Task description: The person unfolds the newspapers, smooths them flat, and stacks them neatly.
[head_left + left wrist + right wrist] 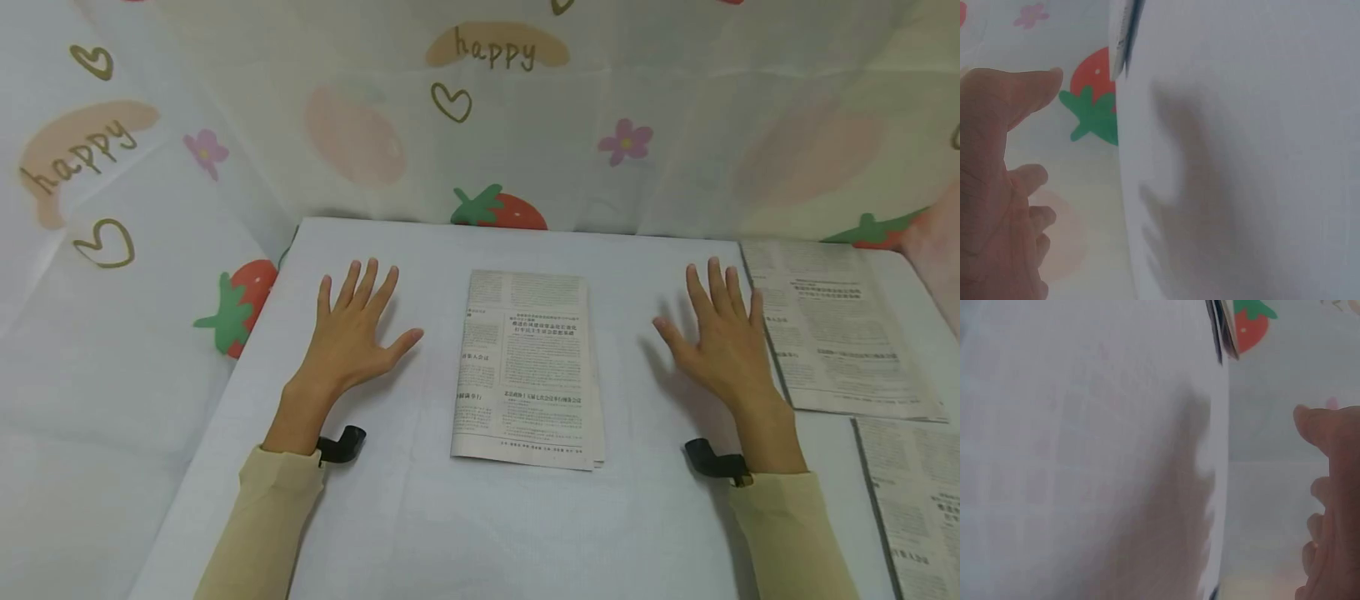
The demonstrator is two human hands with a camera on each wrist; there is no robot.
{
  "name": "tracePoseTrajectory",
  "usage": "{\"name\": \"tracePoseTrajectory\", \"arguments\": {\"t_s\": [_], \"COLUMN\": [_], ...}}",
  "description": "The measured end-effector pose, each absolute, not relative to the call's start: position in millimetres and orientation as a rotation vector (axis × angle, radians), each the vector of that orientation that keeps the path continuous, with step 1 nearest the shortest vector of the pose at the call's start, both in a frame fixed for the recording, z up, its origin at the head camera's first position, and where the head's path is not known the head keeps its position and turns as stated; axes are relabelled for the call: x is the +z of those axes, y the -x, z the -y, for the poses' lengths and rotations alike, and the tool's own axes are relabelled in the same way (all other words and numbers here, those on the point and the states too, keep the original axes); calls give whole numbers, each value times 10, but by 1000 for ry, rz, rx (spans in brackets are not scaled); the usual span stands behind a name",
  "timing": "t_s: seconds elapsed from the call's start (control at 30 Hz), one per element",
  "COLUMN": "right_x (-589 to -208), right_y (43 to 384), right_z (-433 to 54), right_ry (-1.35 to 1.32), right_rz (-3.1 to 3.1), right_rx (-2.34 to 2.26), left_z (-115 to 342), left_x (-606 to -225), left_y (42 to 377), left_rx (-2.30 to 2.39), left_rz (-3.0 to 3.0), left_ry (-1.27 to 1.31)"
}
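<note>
A folded newspaper [525, 371] lies flat on the white-covered table [495, 533], between the two hands. My left hand [352, 337] is to its left, palm down, with fingers spread and thumb pointing toward the paper. On the other side my right hand [720, 342] is spread the same way, its thumb also toward the paper. Neither hand holds anything. Both wrist views show the hands raised over the tabletop, casting shadows on it. In the left wrist view the newspaper [1121, 37] appears edge-on at the top.
Another folded newspaper [840, 333] lies at the back right, close to the right fingertips. A further newspaper [918, 500] sits at the front right, cut off by the frame. A cloth backdrop [540, 108] with strawberries, hearts and "happy" lettering hangs behind and to the left.
</note>
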State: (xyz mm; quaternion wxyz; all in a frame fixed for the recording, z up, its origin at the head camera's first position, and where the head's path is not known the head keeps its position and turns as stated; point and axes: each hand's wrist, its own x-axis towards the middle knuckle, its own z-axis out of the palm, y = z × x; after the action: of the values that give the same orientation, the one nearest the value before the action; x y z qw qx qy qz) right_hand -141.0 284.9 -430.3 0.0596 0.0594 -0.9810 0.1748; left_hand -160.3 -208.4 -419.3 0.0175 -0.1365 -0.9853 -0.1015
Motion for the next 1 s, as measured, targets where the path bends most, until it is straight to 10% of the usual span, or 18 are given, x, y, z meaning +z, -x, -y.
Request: {"name": "tracePoseTrajectory", "arguments": {"t_s": [1.0], "right_x": [-4287], "right_y": [1368], "right_z": [-2384], "right_ry": [-328], "right_rz": [2919], "right_rx": [788], "left_z": [1670], "left_x": [-4254], "left_y": [1497], "left_rx": [-340], "left_rz": [3032], "left_ry": [534]}}
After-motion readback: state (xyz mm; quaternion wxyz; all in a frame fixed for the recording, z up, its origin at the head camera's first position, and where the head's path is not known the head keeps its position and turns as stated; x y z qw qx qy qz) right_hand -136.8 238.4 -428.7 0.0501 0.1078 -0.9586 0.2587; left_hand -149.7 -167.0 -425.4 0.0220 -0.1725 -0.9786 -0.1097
